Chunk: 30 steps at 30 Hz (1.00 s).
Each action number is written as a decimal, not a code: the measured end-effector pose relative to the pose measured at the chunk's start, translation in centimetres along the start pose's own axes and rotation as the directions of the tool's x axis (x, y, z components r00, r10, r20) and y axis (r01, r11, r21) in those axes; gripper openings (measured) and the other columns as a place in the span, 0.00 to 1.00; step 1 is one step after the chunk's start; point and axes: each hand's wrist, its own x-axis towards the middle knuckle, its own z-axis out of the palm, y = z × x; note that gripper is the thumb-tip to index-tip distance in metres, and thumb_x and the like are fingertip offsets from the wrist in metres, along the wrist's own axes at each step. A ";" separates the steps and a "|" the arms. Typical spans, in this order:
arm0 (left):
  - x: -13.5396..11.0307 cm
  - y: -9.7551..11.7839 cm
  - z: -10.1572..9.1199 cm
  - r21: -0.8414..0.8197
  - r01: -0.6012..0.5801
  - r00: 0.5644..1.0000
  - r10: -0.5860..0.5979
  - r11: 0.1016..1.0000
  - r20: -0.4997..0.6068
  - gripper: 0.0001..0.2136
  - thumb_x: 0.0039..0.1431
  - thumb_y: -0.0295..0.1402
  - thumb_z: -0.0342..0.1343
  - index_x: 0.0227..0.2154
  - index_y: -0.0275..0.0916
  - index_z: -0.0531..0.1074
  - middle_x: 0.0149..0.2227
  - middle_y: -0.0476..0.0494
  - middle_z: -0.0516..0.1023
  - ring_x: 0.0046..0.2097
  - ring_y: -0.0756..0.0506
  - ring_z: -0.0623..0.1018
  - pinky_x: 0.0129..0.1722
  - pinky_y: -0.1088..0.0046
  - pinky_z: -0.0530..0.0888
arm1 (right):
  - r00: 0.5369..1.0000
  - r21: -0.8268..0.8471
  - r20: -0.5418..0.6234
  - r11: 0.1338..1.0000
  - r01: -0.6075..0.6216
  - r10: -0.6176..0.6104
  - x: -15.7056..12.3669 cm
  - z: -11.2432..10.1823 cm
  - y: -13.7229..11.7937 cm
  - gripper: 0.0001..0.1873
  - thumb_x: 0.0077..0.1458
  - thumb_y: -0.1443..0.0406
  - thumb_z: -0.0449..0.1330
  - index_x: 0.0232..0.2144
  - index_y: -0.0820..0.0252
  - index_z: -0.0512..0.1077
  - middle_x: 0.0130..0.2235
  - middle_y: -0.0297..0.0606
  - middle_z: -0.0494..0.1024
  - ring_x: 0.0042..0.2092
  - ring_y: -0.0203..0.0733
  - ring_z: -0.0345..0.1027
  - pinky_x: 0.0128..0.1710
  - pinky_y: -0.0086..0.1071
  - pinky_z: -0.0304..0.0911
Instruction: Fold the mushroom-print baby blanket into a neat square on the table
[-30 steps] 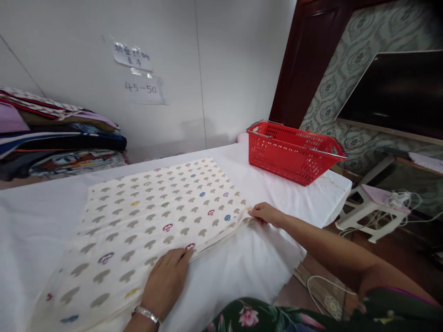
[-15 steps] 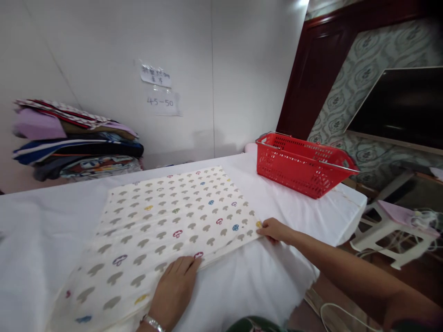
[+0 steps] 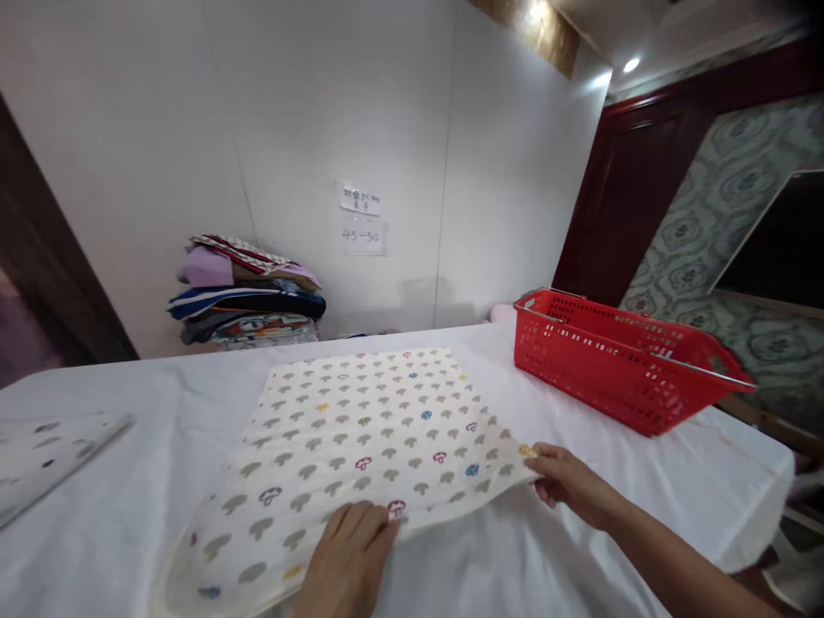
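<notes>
When handling the mushroom-print cloth (image 3: 379, 438), spread across the white-covered bench (image 3: 489, 566), expect something light, soft and limp, hardly fragile and unlikely to slip from bare fingers, yet quick to crease or skew if tugged from one spot. Best gripped along the near edge, at a corner and again partway across. Pinched by the right hand (image 3: 572, 485) at the near right corner, apparently just clear of the bench; covered midway along the near edge by the left hand (image 3: 351, 558), fingers together, any thumb hold impossible to tell. Compared with half a second ago, seemingly more lift and sag toward that corner, and a view tipped upward and leftward, bringing in more of a second printed cloth (image 3: 51, 455) at left and a ceiling light (image 3: 632, 64). Farther out: red basket (image 3: 598, 360) beyond the right hand, stacked textiles (image 3: 251, 296) behind, to the left.
</notes>
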 end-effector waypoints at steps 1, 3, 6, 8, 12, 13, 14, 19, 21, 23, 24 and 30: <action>0.1 0.0 -0.3 0.002 0.009 1.000 -0.009 1.000 0.016 0.10 0.57 0.24 0.45 0.32 0.42 0.71 0.29 0.49 0.69 0.33 0.47 0.66 0.37 0.68 0.61 | 0.999 0.010 0.003 0.999 0.035 -0.035 0.1 0.0 -0.1 0.16 0.45 0.55 0.59 0.25 0.59 0.59 0.22 0.30 0.68 0.18 0.28 0.59 0.16 0.22 0.51; 0.2 -0.1 -0.6 0.000 0.019 0.999 -0.019 1.000 0.027 0.09 0.57 0.25 0.46 0.29 0.42 0.71 0.26 0.49 0.68 0.31 0.48 0.64 0.35 0.69 0.60 | 1.000 -0.059 0.005 0.998 0.006 -0.006 0.2 0.0 -0.2 0.17 0.42 0.55 0.61 0.23 0.59 0.59 0.18 0.28 0.66 0.16 0.29 0.58 0.15 0.22 0.50; 0.0 -0.1 -0.6 -0.016 0.017 1.000 -0.017 1.000 0.000 0.08 0.57 0.26 0.47 0.29 0.42 0.71 0.25 0.49 0.67 0.31 0.48 0.64 0.35 0.69 0.59 | 1.000 -0.067 0.018 0.998 0.018 -0.017 0.2 -0.1 0.1 0.16 0.43 0.56 0.60 0.23 0.59 0.59 0.17 0.28 0.64 0.16 0.29 0.58 0.14 0.22 0.49; -0.3 0.0 -0.4 -0.025 0.026 1.000 -0.026 0.999 -0.006 0.08 0.57 0.27 0.47 0.28 0.41 0.70 0.26 0.49 0.68 0.32 0.48 0.64 0.35 0.69 0.59 | 0.999 -0.029 0.029 0.999 0.040 -0.039 0.1 -0.2 0.3 0.15 0.44 0.56 0.59 0.23 0.59 0.59 0.18 0.28 0.65 0.16 0.28 0.57 0.15 0.22 0.48; -0.9 0.1 0.0 -0.051 0.005 0.999 -0.006 0.999 -0.032 0.10 0.58 0.26 0.45 0.26 0.40 0.69 0.28 0.48 0.68 0.33 0.48 0.65 0.35 0.69 0.59 | 0.999 -0.085 0.040 0.996 -0.034 0.037 -0.6 -0.1 0.7 0.15 0.41 0.57 0.60 0.22 0.59 0.58 0.16 0.27 0.63 0.15 0.28 0.56 0.14 0.22 0.47; -1.0 0.1 0.1 -0.050 0.012 0.999 -0.014 0.999 -0.035 0.10 0.58 0.26 0.45 0.27 0.40 0.70 0.29 0.48 0.69 0.33 0.48 0.65 0.36 0.69 0.59 | 0.999 -0.048 0.049 0.999 -0.001 0.003 -0.8 0.0 0.8 0.15 0.42 0.56 0.59 0.23 0.59 0.59 0.17 0.28 0.64 0.16 0.28 0.56 0.14 0.22 0.47; -1.1 0.1 0.1 -0.044 0.023 0.999 -0.024 0.999 -0.031 0.10 0.58 0.26 0.45 0.27 0.40 0.70 0.28 0.48 0.69 0.33 0.48 0.65 0.35 0.69 0.60 | 0.998 -0.026 0.057 0.999 0.023 -0.022 -1.0 0.1 0.8 0.15 0.43 0.56 0.58 0.23 0.59 0.59 0.18 0.28 0.64 0.16 0.28 0.55 0.15 0.22 0.48; -1.6 0.1 -0.4 0.000 -0.010 1.000 0.010 1.000 0.019 0.10 0.58 0.26 0.45 0.27 0.41 0.70 0.24 0.49 0.67 0.30 0.48 0.64 0.33 0.69 0.60 | 0.997 -0.112 0.079 0.994 -0.007 0.016 -1.8 0.4 1.1 0.14 0.42 0.56 0.58 0.22 0.59 0.59 0.18 0.27 0.63 0.16 0.29 0.56 0.15 0.23 0.48; -2.1 0.2 -0.3 0.014 0.007 0.999 -0.008 1.000 0.048 0.09 0.58 0.26 0.45 0.30 0.41 0.70 0.26 0.48 0.68 0.31 0.48 0.65 0.34 0.69 0.60 | 0.997 -0.093 0.079 0.995 0.027 -0.019 -2.0 0.3 1.2 0.14 0.44 0.55 0.57 0.23 0.59 0.59 0.19 0.28 0.64 0.17 0.28 0.56 0.16 0.23 0.49; -2.7 0.4 0.2 0.023 -0.021 1.000 0.021 1.000 0.009 0.09 0.59 0.27 0.45 0.28 0.41 0.69 0.25 0.49 0.67 0.30 0.49 0.64 0.34 0.70 0.60 | 0.998 -0.168 0.057 0.986 -0.019 0.029 -2.1 0.2 1.4 0.15 0.42 0.56 0.58 0.22 0.59 0.58 0.17 0.27 0.62 0.16 0.28 0.55 0.15 0.23 0.48; -3.1 0.5 0.7 0.026 -0.052 0.998 0.053 0.998 -0.024 0.10 0.59 0.27 0.45 0.26 0.40 0.69 0.24 0.49 0.66 0.30 0.49 0.64 0.34 0.70 0.61 | 0.997 -0.197 0.046 0.979 -0.044 0.054 -2.2 0.2 1.5 0.15 0.42 0.56 0.58 0.21 0.59 0.57 0.16 0.27 0.61 0.16 0.29 0.55 0.15 0.22 0.48; -4.8 0.9 2.5 0.037 -0.056 0.997 0.058 0.998 -0.060 0.12 0.62 0.30 0.42 0.25 0.39 0.67 0.27 0.48 0.68 0.33 0.48 0.65 0.36 0.70 0.61 | 0.991 -0.390 -0.007 0.912 -0.128 0.136 -2.9 -0.1 3.9 0.12 0.42 0.59 0.55 0.24 0.56 0.54 0.15 0.25 0.60 0.13 0.30 0.53 0.12 0.23 0.45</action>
